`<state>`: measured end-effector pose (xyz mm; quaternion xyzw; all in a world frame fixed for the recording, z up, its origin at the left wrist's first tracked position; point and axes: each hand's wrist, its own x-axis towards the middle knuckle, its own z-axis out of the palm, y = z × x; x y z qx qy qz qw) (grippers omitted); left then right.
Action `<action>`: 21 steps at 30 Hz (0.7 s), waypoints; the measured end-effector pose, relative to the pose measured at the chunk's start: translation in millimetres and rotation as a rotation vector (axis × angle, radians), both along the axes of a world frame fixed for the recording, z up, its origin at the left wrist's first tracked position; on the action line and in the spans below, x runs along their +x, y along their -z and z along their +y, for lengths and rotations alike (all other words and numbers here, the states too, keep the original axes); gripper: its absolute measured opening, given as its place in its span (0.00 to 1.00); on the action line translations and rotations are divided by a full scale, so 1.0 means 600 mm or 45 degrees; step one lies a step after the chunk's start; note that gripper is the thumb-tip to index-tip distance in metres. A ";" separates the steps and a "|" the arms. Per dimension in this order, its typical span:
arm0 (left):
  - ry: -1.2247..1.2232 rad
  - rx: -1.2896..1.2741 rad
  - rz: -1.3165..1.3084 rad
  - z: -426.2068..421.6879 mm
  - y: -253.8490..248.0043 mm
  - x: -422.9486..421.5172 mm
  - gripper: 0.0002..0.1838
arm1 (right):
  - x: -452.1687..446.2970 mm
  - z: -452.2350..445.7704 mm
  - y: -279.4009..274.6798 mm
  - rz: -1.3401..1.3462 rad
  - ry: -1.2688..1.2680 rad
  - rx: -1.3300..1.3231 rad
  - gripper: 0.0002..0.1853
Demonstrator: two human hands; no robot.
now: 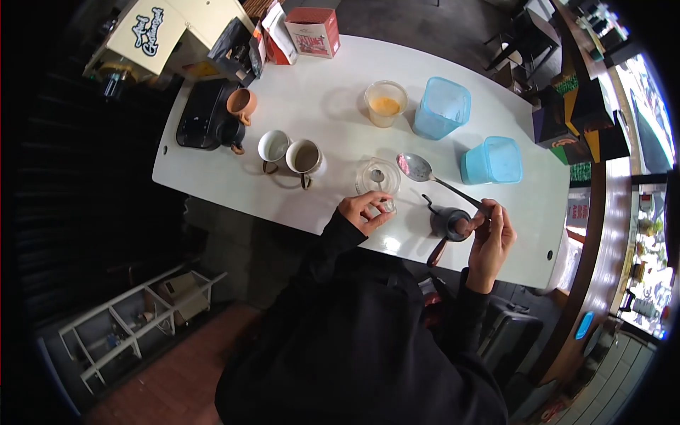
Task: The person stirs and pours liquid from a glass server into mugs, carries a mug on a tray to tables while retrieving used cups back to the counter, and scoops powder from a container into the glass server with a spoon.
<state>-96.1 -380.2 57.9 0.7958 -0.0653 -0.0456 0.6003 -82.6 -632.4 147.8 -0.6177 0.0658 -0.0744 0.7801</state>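
Note:
My right hand (492,244) pinches the end of a long-handled metal spoon (453,188). The spoon's bowl points left above the table, with a pink patch at its far edge. Below the handle stands a small dark pot (445,221) with a wooden handle, partly behind my right fingers. My left hand (366,214) has its fingers closed around a small clear piece (388,206), glass or plastic; its exact kind I cannot make out. Just beyond that hand sits a round clear container (377,175) with a grey spot at its centre.
Two mugs (304,157) (273,146) stand to the left, near a terracotta cup (241,103) and a black machine (204,113). Farther back are a plastic cup of orange contents (386,105) and two blue tubs (443,110) (492,161). A red box (313,32) stands at the table's far edge.

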 end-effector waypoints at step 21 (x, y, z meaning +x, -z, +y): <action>-0.113 -0.052 -0.087 0.066 -0.086 0.031 0.11 | -0.011 0.030 -0.012 -0.010 0.091 -0.159 0.17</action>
